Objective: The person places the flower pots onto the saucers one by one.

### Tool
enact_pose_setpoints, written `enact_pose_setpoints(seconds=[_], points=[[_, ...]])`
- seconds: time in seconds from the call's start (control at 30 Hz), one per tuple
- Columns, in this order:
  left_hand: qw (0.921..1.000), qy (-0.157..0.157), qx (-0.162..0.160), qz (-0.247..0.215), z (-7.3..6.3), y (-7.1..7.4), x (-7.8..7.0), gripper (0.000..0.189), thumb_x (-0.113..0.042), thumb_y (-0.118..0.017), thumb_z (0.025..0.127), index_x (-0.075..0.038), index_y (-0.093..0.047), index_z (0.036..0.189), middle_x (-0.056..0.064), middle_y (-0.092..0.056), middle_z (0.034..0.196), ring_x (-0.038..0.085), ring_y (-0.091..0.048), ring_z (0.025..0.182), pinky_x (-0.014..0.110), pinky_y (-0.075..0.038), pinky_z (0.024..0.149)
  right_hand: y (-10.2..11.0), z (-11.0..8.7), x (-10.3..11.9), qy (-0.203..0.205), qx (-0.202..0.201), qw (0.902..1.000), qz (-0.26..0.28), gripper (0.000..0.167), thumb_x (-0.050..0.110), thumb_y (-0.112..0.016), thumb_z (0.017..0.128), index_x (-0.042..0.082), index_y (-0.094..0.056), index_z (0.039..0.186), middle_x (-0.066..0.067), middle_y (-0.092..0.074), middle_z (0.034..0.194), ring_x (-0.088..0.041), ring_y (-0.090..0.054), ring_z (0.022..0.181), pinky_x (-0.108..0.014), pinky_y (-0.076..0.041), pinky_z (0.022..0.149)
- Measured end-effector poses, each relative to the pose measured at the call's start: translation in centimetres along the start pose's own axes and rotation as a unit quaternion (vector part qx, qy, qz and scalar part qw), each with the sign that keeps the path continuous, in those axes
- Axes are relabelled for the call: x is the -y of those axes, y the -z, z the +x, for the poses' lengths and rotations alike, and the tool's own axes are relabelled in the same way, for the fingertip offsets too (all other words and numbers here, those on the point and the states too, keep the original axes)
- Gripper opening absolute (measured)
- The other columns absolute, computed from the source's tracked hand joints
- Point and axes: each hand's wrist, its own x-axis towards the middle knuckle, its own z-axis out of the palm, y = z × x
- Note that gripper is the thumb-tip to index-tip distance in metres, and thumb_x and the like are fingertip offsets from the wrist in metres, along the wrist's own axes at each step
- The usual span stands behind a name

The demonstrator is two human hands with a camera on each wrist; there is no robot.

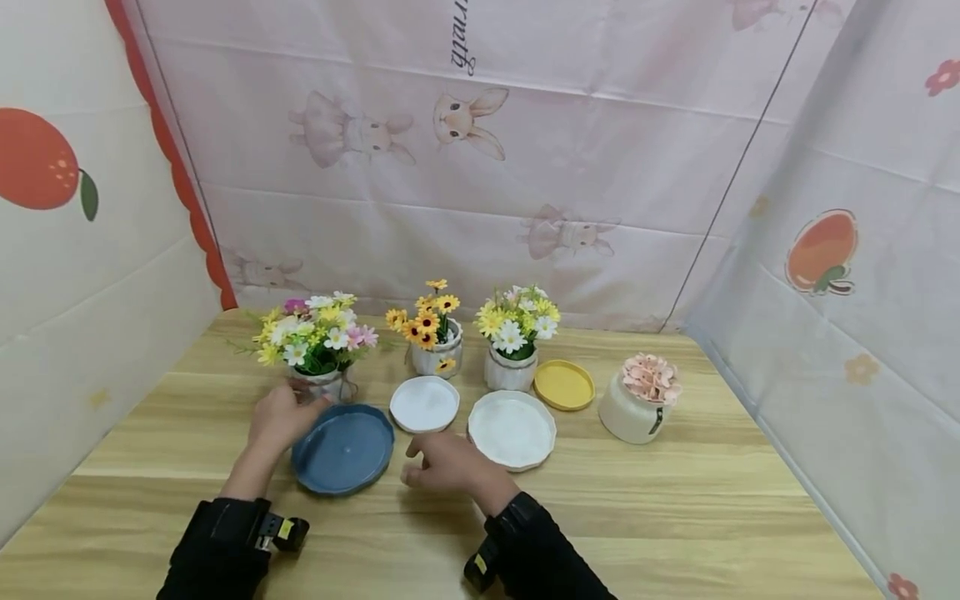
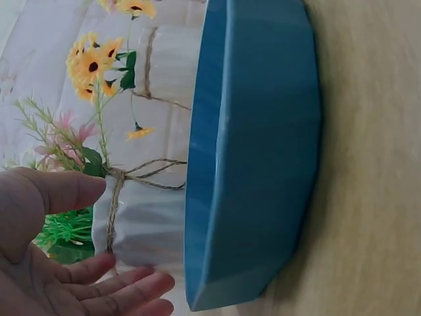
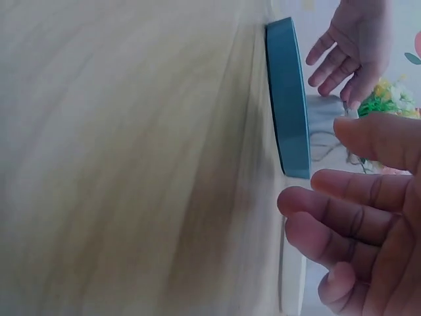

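Note:
My left hand [image 1: 281, 417] reaches to the front of a whitish pot [image 1: 324, 386] of mixed artificial flowers [image 1: 318, 333]. In the left wrist view its thumb and fingers are spread on either side of the twine-tied pot [image 2: 148, 220], thumb tip at the rim. A dark blue faceted plate [image 1: 345, 450] lies just in front of that pot, beside the left hand. My right hand [image 1: 450, 462] hovers over the table between the blue plate and a larger white plate [image 1: 512, 431]. Its fingers are loosely bent with nothing between them, as the right wrist view shows.
A small white plate [image 1: 425, 404] sits behind the right hand. Farther back stand a pot of orange flowers [image 1: 437, 360] and a pot of white-yellow flowers [image 1: 512, 371]. A yellow plate [image 1: 564, 385] and a cream jar [image 1: 632, 417] with pink blooms are to the right.

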Motion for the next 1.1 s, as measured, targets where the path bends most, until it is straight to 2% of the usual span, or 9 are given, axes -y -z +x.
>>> enact_pose_setpoints(seconds=[0.1,0.23,0.3,0.63,0.77,0.9,1.0,1.1], points=[[0.9997,0.017,0.003,-0.015,0.3,0.1,0.1,0.069,-0.033,-0.059,0.088,0.015,-0.03,0.129,0.037,-0.041,0.119,0.051,-0.043,0.105,0.056,-0.041,0.078,-0.3,0.5,0.1,-0.003,0.014,0.9996,0.024,0.029,0.023,-0.063,0.089,0.005,-0.063,0.112,0.002,-0.063,0.085,-0.006,-0.057,0.077,-0.022,-0.046,0.066],[0.9987,0.033,0.016,-0.036,0.9,0.5,0.0,0.084,-0.031,-0.058,0.088,0.017,-0.01,0.139,0.043,-0.025,0.132,0.056,-0.029,0.117,0.061,-0.034,0.09,-0.7,1.1,0.4,0.006,0.012,0.9996,0.024,0.028,0.021,-0.065,0.088,0.004,-0.064,0.11,0.001,-0.064,0.085,-0.006,-0.058,0.077,-0.021,-0.046,0.067],[0.9984,0.033,0.02,-0.042,1.2,0.7,0.0,0.088,-0.031,-0.058,0.088,0.018,-0.005,0.139,0.044,-0.021,0.134,0.057,-0.026,0.119,0.061,-0.032,0.092,-0.8,1.3,0.5,0.011,0.008,0.9997,0.021,0.027,0.021,-0.066,0.088,0.004,-0.065,0.109,0.001,-0.064,0.085,-0.005,-0.058,0.077,-0.02,-0.046,0.067],[0.9983,0.015,0.006,-0.055,2.4,0.8,0.4,0.088,-0.031,-0.064,0.085,0.018,-0.014,0.138,0.042,-0.026,0.133,0.054,-0.03,0.12,0.059,-0.034,0.092,-1.1,1.9,1.0,0.024,0.0,0.9991,0.035,0.025,0.017,-0.066,0.087,0.002,-0.066,0.106,0.001,-0.064,0.084,-0.004,-0.057,0.074,-0.017,-0.045,0.066],[0.9973,-0.009,-0.002,-0.073,2.9,0.6,0.6,0.086,-0.028,-0.067,0.084,0.014,-0.017,0.14,0.039,-0.028,0.135,0.051,-0.03,0.122,0.059,-0.032,0.094,-1.3,2.2,1.0,0.001,-0.006,0.9987,0.051,0.025,0.016,-0.066,0.087,0.001,-0.066,0.107,-0.001,-0.065,0.085,-0.006,-0.058,0.074,-0.019,-0.046,0.066],[0.9961,-0.032,-0.009,-0.082,3.2,0.2,0.8,0.085,-0.026,-0.071,0.082,0.012,-0.021,0.14,0.036,-0.033,0.134,0.049,-0.033,0.122,0.057,-0.033,0.095,-1.5,2.3,1.0,-0.036,-0.025,0.9973,0.06,0.03,0.017,-0.065,0.087,0.0,-0.064,0.112,-0.005,-0.066,0.092,-0.011,-0.059,0.082,-0.023,-0.047,0.073],[0.9961,-0.029,-0.008,-0.082,3.4,0.1,1.0,0.088,-0.029,-0.072,0.081,0.012,-0.022,0.14,0.036,-0.034,0.133,0.049,-0.034,0.121,0.057,-0.033,0.095,-1.6,2.4,1.0,-0.054,-0.042,0.9956,0.064,0.032,0.019,-0.065,0.087,0.0,-0.063,0.113,-0.007,-0.065,0.097,-0.014,-0.058,0.089,-0.025,-0.046,0.077],[0.9973,-0.028,-0.004,-0.068,3.6,0.3,1.1,0.091,-0.034,-0.072,0.08,0.012,-0.022,0.14,0.037,-0.035,0.132,0.05,-0.035,0.12,0.057,-0.034,0.094,-1.8,2.7,0.9,-0.058,-0.059,0.9933,0.081,0.027,0.018,-0.066,0.087,0.0,-0.066,0.108,-0.005,-0.065,0.089,-0.013,-0.058,0.082,-0.024,-0.046,0.072]])
